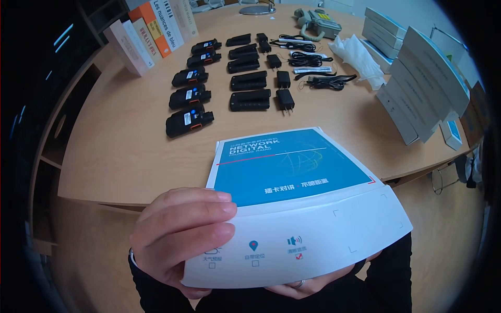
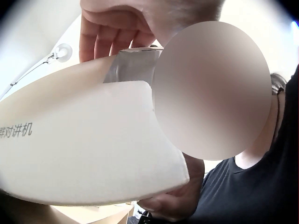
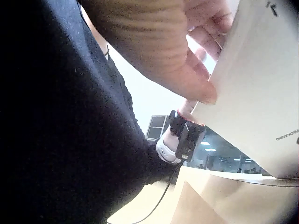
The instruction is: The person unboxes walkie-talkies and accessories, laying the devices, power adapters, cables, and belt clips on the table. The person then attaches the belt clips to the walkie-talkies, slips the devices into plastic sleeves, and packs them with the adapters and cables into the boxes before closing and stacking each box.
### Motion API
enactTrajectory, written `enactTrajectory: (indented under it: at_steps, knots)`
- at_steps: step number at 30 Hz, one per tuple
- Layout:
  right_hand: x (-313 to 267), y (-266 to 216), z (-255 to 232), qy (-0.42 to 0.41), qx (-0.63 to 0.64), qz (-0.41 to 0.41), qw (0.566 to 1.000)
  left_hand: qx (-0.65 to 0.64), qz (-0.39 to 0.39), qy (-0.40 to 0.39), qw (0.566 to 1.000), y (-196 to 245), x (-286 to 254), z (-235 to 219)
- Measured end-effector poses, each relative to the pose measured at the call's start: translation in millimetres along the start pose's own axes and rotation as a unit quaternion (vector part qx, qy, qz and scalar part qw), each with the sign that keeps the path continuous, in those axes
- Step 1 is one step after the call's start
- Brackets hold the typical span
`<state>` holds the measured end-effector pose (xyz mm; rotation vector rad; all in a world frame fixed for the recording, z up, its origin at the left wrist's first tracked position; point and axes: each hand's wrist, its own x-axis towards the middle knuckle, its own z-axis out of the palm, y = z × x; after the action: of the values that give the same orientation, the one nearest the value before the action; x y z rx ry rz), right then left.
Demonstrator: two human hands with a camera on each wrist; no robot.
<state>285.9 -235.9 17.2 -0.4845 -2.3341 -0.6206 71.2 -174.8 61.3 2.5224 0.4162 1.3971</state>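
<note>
A blue and white radio box (image 1: 292, 167), printed "NETWORK DIGITAL", is held tilted near the table's front edge. My left hand (image 1: 182, 235) grips its near left corner, with fingers over the white side panel. That panel carries small printed icons and check boxes. My right hand (image 1: 313, 284), wearing a ring, holds the box from below and is mostly hidden behind it in the head view. In the right wrist view, the right thumb (image 3: 203, 88) presses on the box's white face (image 3: 261, 98). The left wrist view shows a white side of the box (image 2: 93, 144) close up.
Handheld radios (image 1: 190, 122), black clips (image 1: 250, 100), power plugs (image 1: 284, 99) and coiled cables (image 1: 329, 82) lie in columns on the wooden table (image 1: 120, 156). Books (image 1: 167, 26) stand at left. White boxes (image 1: 428, 88), a plastic bag (image 1: 360, 57) and a desk phone (image 1: 318, 23) are at right and back.
</note>
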Motion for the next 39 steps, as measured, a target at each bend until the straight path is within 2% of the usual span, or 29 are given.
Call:
enactTrajectory:
  at_steps: [2,5,7,11,14,24,29,39]
  knots:
    - [-9,0,5,0.005,0.043,-0.029,0.999,-0.041,0.003,0.001,0.999,-1,-1,-1]
    - [-17,-5,8,0.020,-0.021,-0.033,0.999,-0.004,0.009,-0.038,0.999,6,-3,-4]
    - [-21,-5,9,0.029,-0.060,-0.056,0.996,-0.004,0.005,-0.028,1.000,8,-3,-2]
    - [-31,-2,11,0.017,-0.045,-0.057,0.997,0.005,-0.009,0.005,1.000,12,-5,1]
    - [-33,-5,13,0.015,-0.029,-0.059,0.998,-0.007,0.009,-0.025,1.000,8,-4,-2]
    - [-38,-8,21,0.020,0.017,-0.064,0.998,0.004,-0.030,0.001,1.000,16,-10,4]
    - [-40,-9,25,0.024,0.039,-0.067,0.997,0.004,0.000,0.038,0.999,13,-11,9]
    - [-38,-12,24,0.030,0.080,-0.072,0.994,-0.007,-0.003,0.004,1.000,14,-17,0]
